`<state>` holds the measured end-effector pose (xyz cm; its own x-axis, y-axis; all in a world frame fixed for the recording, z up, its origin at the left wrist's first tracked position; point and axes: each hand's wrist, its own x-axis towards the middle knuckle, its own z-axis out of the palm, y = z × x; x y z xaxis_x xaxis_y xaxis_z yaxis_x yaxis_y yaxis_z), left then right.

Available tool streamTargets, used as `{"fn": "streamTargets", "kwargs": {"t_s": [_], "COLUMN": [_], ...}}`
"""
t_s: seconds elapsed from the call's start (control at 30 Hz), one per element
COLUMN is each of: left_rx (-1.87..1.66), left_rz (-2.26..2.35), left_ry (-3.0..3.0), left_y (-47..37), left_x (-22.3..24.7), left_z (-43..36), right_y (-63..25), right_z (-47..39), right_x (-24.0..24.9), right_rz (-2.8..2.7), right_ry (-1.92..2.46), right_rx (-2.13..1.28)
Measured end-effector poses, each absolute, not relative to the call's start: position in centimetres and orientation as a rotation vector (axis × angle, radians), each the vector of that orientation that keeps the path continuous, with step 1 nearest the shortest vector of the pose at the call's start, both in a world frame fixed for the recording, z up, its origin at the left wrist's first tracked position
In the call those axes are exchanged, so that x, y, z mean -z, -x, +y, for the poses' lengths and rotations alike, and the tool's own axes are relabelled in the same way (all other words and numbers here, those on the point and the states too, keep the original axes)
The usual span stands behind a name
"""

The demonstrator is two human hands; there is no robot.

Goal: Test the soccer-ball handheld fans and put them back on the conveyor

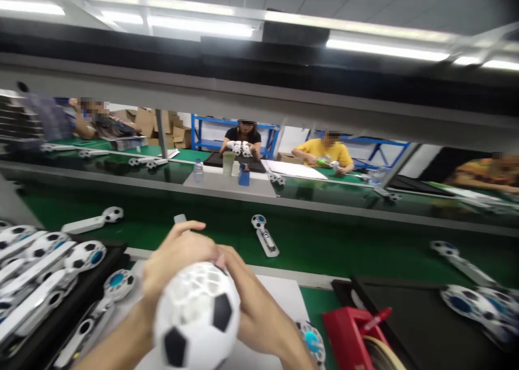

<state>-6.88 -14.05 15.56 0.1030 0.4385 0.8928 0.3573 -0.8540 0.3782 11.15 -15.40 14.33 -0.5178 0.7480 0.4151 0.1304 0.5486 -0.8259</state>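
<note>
Close to the camera is a handheld fan whose round white head (198,327) has black soccer-ball patches and an open grille. My left hand (178,256) is closed around the fan behind that head, with a finger stretched out to the right. My right hand (255,300) also wraps the fan from the right side, its fingers meeting the left ones. The hands hide most of the handle. A pale end piece (179,217) shows just past my left hand; whether it belongs to this fan I cannot tell.
A black tray (117,254) full of similar fans is at left. Another fan (265,237) lies on the green belt (324,251). At right are a red tape dispenser (344,337) and a black tray (405,316) with fans. Several people sit across the line.
</note>
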Motion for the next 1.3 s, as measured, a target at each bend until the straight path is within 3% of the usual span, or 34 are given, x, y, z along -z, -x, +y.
{"fn": "streamTargets", "kwargs": {"t_s": [0.13, 0.37, 0.6, 0.93, 1.13, 1.3], "left_rx": [-1.864, -1.419, -1.406, -1.264, -1.169, -0.950], "left_rz": [0.738, 0.974, 0.998, 0.977, 1.045, 1.178], "left_ry": [-2.320, -1.200, -1.244, -1.101, -1.185, -1.431], "left_y": [5.1, 2.9, 1.2, -0.9, -1.5, -1.1], "left_x": [-15.8, -16.4, -18.9, -18.2, -16.4, -13.3], "left_z": [-13.5, -13.1, -12.0, -8.7, -5.9, -2.6], "right_y": [-9.9, -10.5, -11.7, -13.0, -13.5, -14.7], "right_z": [-13.8, -14.2, -15.2, -12.7, -11.2, -8.8], "right_x": [-12.6, -13.2, -14.1, -13.1, -12.8, -10.2], "right_rz": [-1.832, -1.832, -1.698, -1.411, -1.362, -1.375], "right_ry": [0.619, 0.661, 0.662, 0.530, 0.628, 1.005], "right_rx": [-0.789, -1.085, -1.311, -1.586, -1.569, -1.385]}}
